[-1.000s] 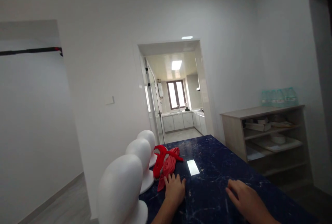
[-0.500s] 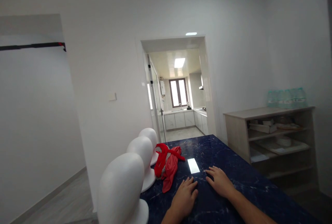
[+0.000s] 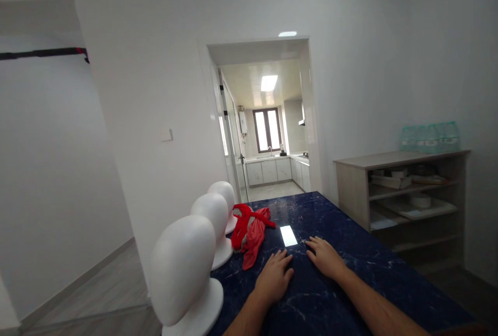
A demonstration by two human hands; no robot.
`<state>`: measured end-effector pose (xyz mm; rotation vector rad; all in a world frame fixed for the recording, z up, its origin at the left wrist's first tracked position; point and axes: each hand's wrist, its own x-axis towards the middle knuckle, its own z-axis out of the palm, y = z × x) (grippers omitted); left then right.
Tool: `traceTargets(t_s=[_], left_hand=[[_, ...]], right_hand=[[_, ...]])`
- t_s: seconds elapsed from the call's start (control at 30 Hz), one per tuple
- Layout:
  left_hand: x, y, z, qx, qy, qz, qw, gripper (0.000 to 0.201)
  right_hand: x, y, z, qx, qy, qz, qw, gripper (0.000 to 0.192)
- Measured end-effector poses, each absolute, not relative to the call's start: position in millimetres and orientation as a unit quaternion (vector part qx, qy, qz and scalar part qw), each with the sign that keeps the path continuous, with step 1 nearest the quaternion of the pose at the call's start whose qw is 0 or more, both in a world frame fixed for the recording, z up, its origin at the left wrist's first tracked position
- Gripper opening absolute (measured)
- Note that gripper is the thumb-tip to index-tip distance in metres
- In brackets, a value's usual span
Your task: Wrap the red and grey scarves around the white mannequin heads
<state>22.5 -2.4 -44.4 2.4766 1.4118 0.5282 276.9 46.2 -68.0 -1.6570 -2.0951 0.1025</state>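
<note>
My left hand [image 3: 274, 275] rests palm down on the dark blue marbled table [image 3: 311, 217], fingers stretched out and holding nothing. To its right, my right hand [image 3: 324, 257] lies flat in the same way, also with nothing in it. Just beyond my left hand is a crumpled heap of red cloth [image 3: 254, 240] with some grey showing in it; neither hand touches it. Three white foam heads stand in a row along the table's left side: a near one [image 3: 182, 268], a middle one [image 3: 210, 217] and a far one [image 3: 222, 193].
A bright light reflection shows on the tabletop ahead of my hands. At right stands an open wooden shelf unit [image 3: 352, 191] with trays inside and several water bottles [image 3: 430, 137] on top. Beyond the table a doorway leads into a kitchen with a sink counter [image 3: 268, 170].
The camera view has tilted slightly downward, so everything sits higher in the picture. Both hands stay resting on the table, and the cloth and foam heads have not moved.
</note>
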Motion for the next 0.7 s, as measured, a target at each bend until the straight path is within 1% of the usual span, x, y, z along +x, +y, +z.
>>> traceTargets(t_s=[0.37,0.7], left_hand=[[22.6,-3.3,-43.5,0.848,0.486,0.178,0.112,0.057],[21.7,-0.7,-47.0,0.846,0.485,0.187,0.119,0.057]], right_hand=[[276.8,45.9,-69.4,-0.601,-0.759,0.04,0.248,0.05],[277.6,48.9,-72.2,-0.6,-0.762,0.036,0.239,0.053]])
